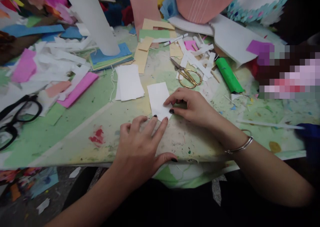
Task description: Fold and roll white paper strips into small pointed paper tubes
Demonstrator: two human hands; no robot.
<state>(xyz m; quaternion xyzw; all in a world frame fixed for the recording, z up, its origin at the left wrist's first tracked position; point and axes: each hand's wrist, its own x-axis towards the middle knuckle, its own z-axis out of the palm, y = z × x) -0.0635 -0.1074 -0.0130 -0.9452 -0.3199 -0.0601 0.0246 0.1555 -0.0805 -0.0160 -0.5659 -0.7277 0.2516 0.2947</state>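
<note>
My left hand [140, 145] spreads open, fingertips at the white paper [158, 95]; whether my right hand [195, 105] pinches it, I can't tell. Uneven pressure could crease it.

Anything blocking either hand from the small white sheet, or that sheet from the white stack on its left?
Nothing visible does. The left hand and right hand both appear to touch the small white sheet. Only tabletop shows between it and the white stack; the scissors lie off that path.
</note>
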